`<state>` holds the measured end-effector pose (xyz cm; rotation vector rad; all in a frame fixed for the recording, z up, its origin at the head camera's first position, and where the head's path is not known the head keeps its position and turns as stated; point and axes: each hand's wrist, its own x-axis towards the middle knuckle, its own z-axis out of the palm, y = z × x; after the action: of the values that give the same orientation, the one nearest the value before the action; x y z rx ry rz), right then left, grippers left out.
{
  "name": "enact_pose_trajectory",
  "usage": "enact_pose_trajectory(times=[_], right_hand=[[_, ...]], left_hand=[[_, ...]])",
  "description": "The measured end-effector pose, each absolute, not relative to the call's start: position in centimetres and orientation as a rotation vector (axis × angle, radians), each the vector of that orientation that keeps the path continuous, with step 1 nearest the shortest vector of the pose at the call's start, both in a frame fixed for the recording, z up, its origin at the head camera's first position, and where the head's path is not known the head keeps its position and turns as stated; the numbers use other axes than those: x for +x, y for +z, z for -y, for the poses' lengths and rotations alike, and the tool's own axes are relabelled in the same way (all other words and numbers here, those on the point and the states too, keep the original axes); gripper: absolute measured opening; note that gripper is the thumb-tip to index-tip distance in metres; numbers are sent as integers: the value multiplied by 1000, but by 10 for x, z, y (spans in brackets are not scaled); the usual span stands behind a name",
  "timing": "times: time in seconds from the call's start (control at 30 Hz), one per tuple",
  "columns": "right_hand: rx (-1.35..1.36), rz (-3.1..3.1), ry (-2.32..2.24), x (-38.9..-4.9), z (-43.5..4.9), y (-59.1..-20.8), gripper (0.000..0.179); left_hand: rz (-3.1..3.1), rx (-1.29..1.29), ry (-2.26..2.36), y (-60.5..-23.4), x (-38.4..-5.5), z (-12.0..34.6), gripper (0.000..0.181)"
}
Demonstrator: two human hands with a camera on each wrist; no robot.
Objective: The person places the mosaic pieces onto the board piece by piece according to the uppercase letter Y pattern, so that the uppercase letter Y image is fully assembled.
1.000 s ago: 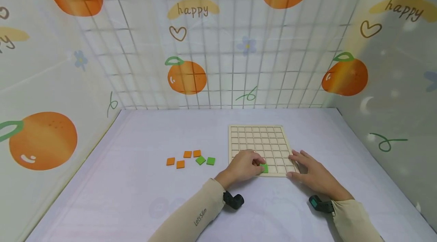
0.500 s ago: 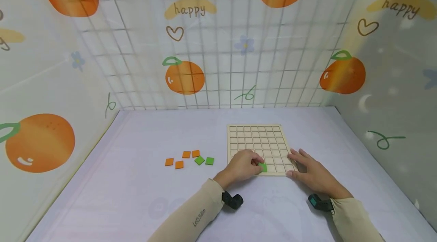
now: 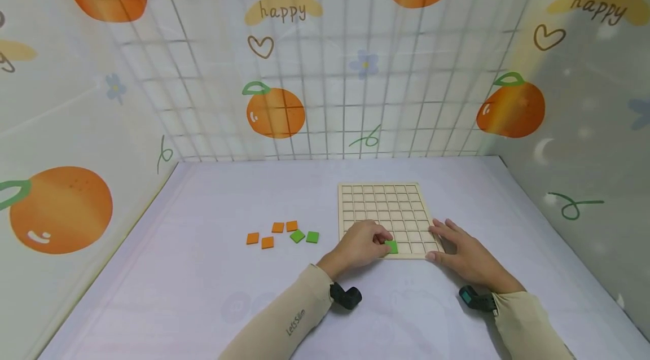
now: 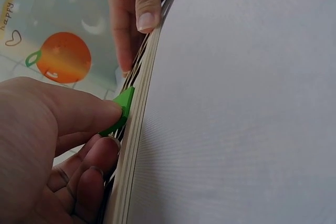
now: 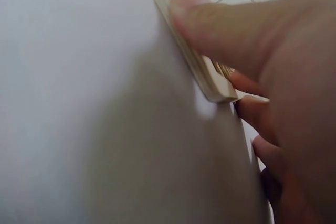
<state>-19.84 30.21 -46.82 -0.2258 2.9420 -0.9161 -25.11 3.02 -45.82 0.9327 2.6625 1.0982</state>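
My left hand (image 3: 363,244) is over the near part of a square wooden grid board (image 3: 378,205). Between thumb and forefinger it pinches a green square tile (image 4: 124,109), tilted in the left wrist view, right at the board's near rim. The other left fingers curl loosely below. At the near right corner, my right hand (image 3: 469,258) rests against the board, its thumb (image 5: 220,27) on the near rim and its fairly straight fingers along the right side. The cells that show hold no tiles; my left hand hides several of them.
Left of the board lie several loose tiles on the white tabletop (image 3: 203,292): orange ones such as an orange tile (image 3: 267,242), and two green, one a green tile (image 3: 312,237). A printed curtain (image 3: 325,66) encloses the back and sides.
Both hands stay almost where they were, the left one still pinching the green tile at the near rim. The whole head view has shifted slightly.
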Motion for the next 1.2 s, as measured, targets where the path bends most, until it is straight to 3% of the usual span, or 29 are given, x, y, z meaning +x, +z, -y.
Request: enact_pose_trajectory(times=[1.2], right_hand=[[-194,-2933,-901,-203,-303,-472,93]], left_hand=[[-2555,842,1299,-459,-251,-24,15]])
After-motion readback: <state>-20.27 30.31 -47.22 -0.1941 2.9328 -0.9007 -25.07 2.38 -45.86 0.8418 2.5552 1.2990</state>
